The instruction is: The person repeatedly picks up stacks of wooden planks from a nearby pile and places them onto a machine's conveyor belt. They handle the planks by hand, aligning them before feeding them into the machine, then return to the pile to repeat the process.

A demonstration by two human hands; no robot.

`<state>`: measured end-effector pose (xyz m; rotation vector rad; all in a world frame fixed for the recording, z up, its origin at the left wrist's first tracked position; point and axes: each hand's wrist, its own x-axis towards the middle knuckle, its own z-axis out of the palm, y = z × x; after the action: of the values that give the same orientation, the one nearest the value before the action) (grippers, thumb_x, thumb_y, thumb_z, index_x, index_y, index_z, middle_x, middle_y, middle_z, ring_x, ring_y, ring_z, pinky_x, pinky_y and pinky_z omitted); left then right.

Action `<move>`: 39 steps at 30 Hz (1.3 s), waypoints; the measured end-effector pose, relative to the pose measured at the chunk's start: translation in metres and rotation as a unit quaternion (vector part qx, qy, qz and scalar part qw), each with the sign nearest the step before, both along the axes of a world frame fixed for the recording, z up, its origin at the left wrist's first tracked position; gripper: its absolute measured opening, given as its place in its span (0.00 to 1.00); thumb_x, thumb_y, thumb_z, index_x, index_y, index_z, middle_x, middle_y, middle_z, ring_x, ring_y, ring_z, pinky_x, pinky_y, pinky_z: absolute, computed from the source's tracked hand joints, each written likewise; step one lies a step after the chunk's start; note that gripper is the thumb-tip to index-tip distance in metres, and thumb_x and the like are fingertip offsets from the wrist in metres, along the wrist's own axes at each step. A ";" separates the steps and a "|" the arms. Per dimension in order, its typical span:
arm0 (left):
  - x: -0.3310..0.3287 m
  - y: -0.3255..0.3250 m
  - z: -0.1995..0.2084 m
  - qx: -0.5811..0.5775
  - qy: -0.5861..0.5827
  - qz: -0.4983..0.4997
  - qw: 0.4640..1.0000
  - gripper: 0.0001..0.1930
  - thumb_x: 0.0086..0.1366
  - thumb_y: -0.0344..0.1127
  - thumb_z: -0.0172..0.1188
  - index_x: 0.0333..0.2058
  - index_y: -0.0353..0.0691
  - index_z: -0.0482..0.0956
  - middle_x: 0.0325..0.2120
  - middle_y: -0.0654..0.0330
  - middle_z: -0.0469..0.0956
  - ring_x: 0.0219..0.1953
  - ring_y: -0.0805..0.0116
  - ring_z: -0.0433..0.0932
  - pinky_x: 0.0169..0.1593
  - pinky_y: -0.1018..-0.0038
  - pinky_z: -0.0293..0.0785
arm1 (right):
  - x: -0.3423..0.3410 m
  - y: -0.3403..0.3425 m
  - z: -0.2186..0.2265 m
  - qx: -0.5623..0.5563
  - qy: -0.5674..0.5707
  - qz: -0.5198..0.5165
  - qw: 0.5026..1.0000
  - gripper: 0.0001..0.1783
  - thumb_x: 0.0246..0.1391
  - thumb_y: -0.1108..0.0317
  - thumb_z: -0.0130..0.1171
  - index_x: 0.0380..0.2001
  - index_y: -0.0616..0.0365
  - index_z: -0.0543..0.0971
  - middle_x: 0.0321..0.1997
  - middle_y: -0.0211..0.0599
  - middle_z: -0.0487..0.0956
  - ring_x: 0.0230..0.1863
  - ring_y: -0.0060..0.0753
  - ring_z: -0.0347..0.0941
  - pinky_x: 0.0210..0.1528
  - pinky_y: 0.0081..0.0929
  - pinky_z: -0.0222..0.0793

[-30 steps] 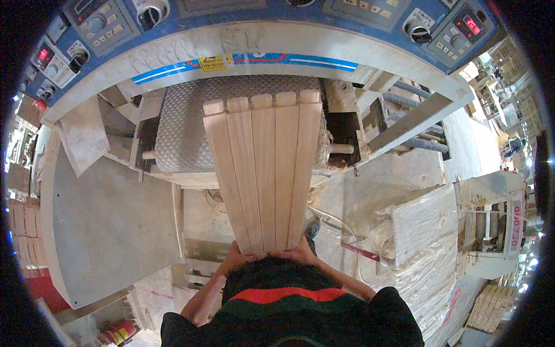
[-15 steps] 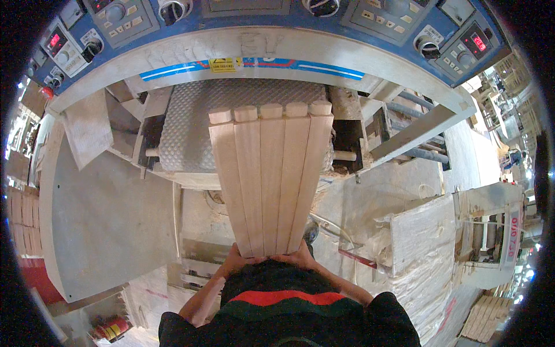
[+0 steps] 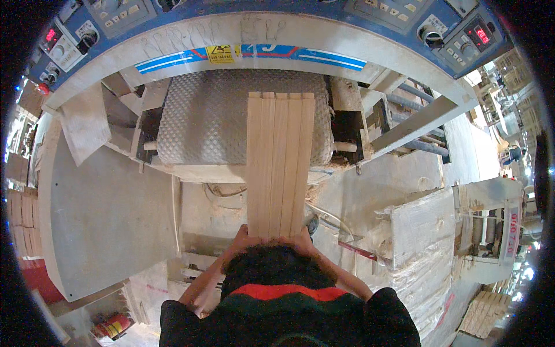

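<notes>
Several light wooden slats (image 3: pixel 280 162) stand side by side in a bundle in front of me. My left hand (image 3: pixel 240 239) grips the bundle's near end from the left side. On the other side my right hand (image 3: pixel 302 239) holds the same end, and most fingers of both hands are hidden behind the wood and my body. The slats' far ends reach over a textured grey conveyor belt (image 3: pixel 202 121); whether they touch it I cannot tell. Their narrow faces lie nearly flush, with slightly uneven far ends.
Above the belt runs a pale machine frame (image 3: pixel 173 43) with a blue control panel (image 3: pixel 393 11). A grey sheet-metal panel (image 3: pixel 115 220) stands left. At right are a wrapped pale stack (image 3: pixel 422 237) and metal rollers (image 3: pixel 425 147). A fire extinguisher (image 3: pixel 113 327) sits lower left.
The bundle has turned in my hands and now looks narrower and straighter, its far end less fanned out. Both hands have moved slightly forward with it.
</notes>
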<state>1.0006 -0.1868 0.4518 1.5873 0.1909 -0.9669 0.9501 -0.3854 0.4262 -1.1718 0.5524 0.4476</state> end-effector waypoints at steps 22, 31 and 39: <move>0.060 -0.029 -0.064 -0.112 0.074 0.042 0.990 0.25 0.46 0.36 0.71 0.43 0.32 0.75 0.34 0.57 0.78 0.34 0.68 0.77 0.37 0.71 0.74 | 0.064 -0.033 -0.021 -0.150 0.011 0.084 0.985 0.23 0.41 0.62 0.66 0.39 0.66 0.76 0.31 0.34 0.78 0.29 0.27 0.74 0.31 0.24 0.72; 0.084 -0.031 -0.077 -0.173 0.038 0.051 0.983 0.25 0.50 0.36 0.66 0.47 0.34 0.72 0.38 0.61 0.76 0.39 0.68 0.75 0.39 0.70 0.74 | 0.088 -0.038 -0.010 -0.115 -0.050 0.072 0.989 0.21 0.41 0.63 0.66 0.39 0.63 0.76 0.31 0.35 0.79 0.29 0.27 0.75 0.30 0.26 0.72; 0.104 -0.042 -0.057 -0.179 0.069 0.061 0.979 0.26 0.53 0.39 0.65 0.48 0.34 0.70 0.39 0.58 0.75 0.38 0.67 0.76 0.39 0.69 0.76 | 0.106 -0.057 -0.039 -0.054 -0.034 0.069 0.996 0.24 0.40 0.65 0.67 0.40 0.67 0.74 0.35 0.35 0.77 0.33 0.29 0.75 0.30 0.26 0.73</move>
<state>1.1044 -0.2290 0.3948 1.1661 0.1963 -0.9558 1.0561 -0.4424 0.3875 -1.3288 0.4438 0.4986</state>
